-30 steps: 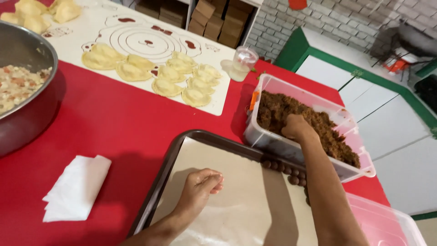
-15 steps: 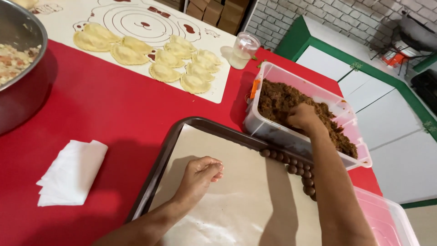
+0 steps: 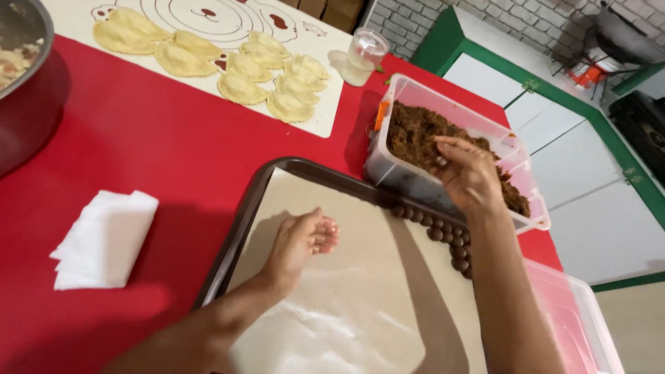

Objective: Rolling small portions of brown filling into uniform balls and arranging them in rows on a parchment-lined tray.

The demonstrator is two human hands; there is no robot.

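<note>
left hand (image 3: pixel 301 242) loosely cupped, grasping nothing, over bare parchment centre of tray (image 3: pixel 242 215); right hand (image 3: pixel 467 173) pinching brown mixture (image 3: pixel 415 131) above clear tub (image 3: pixel 443 93), frame right; brown balls (image 3: pixel 443 232) line tray's right edge

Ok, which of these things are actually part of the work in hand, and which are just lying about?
In use: right hand, brown mix, clear tub, small brown balls, lined tray, left hand.
Lying about: filled pastries, white mat, napkins, metal bowl, plastic cup.

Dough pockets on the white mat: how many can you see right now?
8 visible, all on the white mat at the far side of the red table: two larger at the left, six smaller clustered at the right. More may lie beyond the top edge.
</note>
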